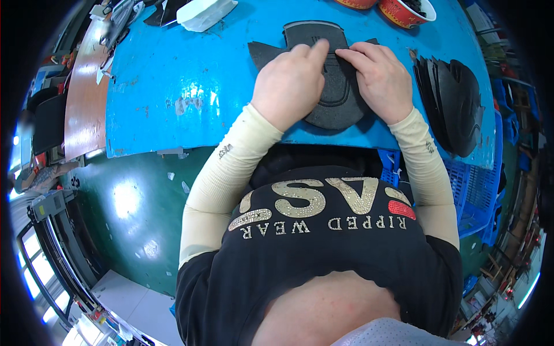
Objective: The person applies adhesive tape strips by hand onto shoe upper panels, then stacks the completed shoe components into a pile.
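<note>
A dark grey, padded-looking panel [334, 109] with a rounded near end and a curved stitched line lies on the blue table in front of me. My left hand [291, 83] rests over its left side, its index finger reaching onto the panel's far part and the other fingers curled under. Whatever those curled fingers hold, if anything, is hidden. From the right, my right hand [384, 81] lays its stretched fingers on the panel, the tips close to the left index finger. Another black piece [265, 55] pokes out beneath the panel at the left.
A stack of black curved pieces [453, 106] lies on the blue table [167, 86] at the right. Two red-patterned bowls stand at the far edge, one bowl [407, 14] holding black bits. A white block [205, 12] sits far left; a blue crate [476, 196] is below right.
</note>
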The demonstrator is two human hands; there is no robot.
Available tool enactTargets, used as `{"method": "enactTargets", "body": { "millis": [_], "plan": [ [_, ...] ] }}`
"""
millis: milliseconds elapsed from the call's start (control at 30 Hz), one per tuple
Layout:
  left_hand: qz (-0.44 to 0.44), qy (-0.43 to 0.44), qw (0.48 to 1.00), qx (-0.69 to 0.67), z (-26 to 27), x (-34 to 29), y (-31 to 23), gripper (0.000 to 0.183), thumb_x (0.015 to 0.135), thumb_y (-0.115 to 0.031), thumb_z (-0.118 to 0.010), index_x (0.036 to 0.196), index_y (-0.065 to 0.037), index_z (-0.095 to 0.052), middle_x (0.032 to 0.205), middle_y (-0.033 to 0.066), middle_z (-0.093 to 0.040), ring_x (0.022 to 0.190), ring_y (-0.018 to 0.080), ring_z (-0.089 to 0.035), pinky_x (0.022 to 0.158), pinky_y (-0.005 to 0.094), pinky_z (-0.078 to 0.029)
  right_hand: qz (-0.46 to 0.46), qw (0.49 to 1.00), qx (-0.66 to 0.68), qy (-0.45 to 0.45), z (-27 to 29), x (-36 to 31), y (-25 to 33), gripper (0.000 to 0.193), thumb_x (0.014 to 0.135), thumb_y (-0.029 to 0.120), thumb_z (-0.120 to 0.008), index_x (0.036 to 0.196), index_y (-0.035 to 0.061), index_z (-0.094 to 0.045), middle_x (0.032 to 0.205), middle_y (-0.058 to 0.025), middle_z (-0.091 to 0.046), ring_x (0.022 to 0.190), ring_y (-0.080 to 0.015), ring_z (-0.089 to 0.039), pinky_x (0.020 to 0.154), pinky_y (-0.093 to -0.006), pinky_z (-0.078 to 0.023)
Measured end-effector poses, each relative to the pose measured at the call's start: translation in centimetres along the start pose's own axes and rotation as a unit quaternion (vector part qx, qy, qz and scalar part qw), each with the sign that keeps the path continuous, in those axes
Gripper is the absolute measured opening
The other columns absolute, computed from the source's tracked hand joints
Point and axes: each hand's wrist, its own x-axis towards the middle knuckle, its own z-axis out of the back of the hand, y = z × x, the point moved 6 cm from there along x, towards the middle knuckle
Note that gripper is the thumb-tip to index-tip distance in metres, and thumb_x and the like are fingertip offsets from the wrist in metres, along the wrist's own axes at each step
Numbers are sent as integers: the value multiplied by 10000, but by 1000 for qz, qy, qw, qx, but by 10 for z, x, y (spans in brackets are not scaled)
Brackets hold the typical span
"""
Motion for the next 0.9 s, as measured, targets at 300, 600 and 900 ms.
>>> {"method": "enactTargets", "body": {
  "millis": [300, 600, 900],
  "plan": [
    [249, -84, 690, -674, 24, -51, 7, 213, 840, 2, -592, 1000, -50, -461, 923, 10, -497, 837, 60, -485, 727, 203, -434, -233, 742, 627, 49, 11, -2, 59, 122, 829, 19, -623, 943, 0, -584, 891, -14, -593, 825, -63, -544, 706, -202, -451],
    [117, -148, 824, -534, 24, -57, -6, 224, 816, -29, -636, 962, -76, -473, 892, -2, -413, 772, 70, -422, 646, 201, -390, -229, 795, 561, -20, 7, -14, 62, 146, 835, -45, -556, 966, 1, -509, 881, -45, -549, 801, -100, -530, 721, -221, -437],
    [180, -71, 724, -663, 4, -51, -7, 225, 823, -31, -632, 1033, -37, -553, 914, -8, -489, 809, 37, -464, 669, 182, -406, -122, 904, 398, -95, 15, -21, 56, 169, 835, -53, -539, 979, 4, -470, 939, -114, -554, 839, -189, -554, 763, -289, -449]
  ]
}}
